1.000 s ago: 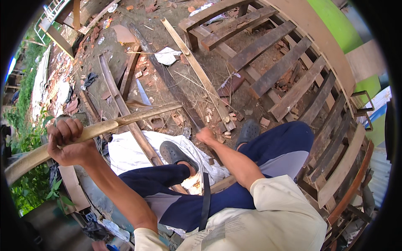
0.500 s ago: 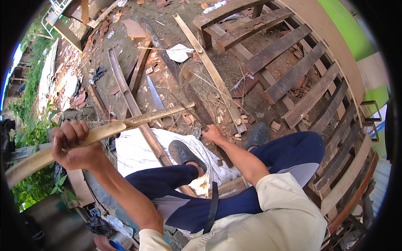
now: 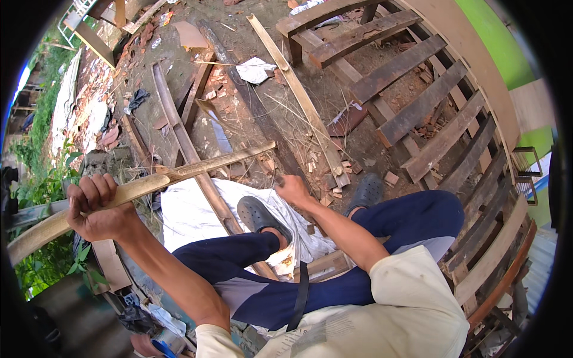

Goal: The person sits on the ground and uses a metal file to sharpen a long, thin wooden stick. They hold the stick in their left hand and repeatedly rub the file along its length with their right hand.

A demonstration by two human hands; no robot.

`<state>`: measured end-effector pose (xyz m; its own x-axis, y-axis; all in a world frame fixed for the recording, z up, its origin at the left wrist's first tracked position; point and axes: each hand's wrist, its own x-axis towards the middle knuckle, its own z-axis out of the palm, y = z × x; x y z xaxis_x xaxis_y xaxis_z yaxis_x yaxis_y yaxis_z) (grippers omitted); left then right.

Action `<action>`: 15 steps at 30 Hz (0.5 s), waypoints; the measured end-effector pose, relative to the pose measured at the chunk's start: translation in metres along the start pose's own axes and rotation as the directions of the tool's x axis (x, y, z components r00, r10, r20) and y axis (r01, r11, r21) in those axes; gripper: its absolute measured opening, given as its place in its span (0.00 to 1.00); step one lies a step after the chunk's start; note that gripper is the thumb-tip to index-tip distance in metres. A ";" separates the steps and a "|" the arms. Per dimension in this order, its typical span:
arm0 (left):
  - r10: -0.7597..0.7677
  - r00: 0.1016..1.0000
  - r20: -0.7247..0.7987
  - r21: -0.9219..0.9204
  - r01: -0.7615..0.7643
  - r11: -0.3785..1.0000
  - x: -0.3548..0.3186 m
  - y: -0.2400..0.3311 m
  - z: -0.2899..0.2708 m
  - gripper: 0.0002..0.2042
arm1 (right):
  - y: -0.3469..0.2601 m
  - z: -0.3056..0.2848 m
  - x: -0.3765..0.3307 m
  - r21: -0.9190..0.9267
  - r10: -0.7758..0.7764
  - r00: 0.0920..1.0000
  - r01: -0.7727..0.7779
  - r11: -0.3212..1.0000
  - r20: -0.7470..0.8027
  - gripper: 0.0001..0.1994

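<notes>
**One long bamboo strip raised clear of the ground, both hands busy**

One large slatted wooden frame [image 3: 430,119] fills the right side, its dark planks laid over bare dirt littered with wood chips. A white sheet [image 3: 191,218] lies under the seated person's legs, with a second split bamboo length [image 3: 179,134] running across the ground beside it. The long bamboo strip [image 3: 179,173] crosses the view, gripped near its thick end by the left hand [image 3: 95,206], fingers wrapped tight around it. Compared with a second ago, the strip sits lower and more level in the view, and the right hand [image 3: 292,188] has drawn nearer the foot, closed, though what it holds I cannot tell. The work appears to be between strokes.
</notes>
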<state>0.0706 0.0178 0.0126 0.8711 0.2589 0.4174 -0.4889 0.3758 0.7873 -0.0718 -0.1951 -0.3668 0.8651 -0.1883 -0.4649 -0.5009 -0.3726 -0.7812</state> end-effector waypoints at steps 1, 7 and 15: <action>0.010 1.000 -0.002 0.002 -0.010 1.000 0.000 0.001 0.000 0.15 | 0.003 -0.005 0.007 0.005 0.119 0.993 -0.119 0.993 -0.007 0.16; 0.010 1.000 -0.013 -0.009 -0.010 1.000 -0.001 0.000 0.008 0.15 | -0.041 -0.028 -0.013 -0.174 0.180 0.983 -0.172 0.970 0.030 0.16; 0.011 0.998 0.063 -0.001 -0.011 1.000 -0.001 0.001 0.010 0.14 | -0.105 -0.026 -0.033 0.062 -0.298 0.952 0.294 0.954 0.071 0.14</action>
<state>0.0701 0.0088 0.0174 0.8668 0.2063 0.4540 -0.4985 0.3742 0.7819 -0.0476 -0.1739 -0.2585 0.9709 -0.0037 -0.2396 -0.2254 -0.3543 -0.9076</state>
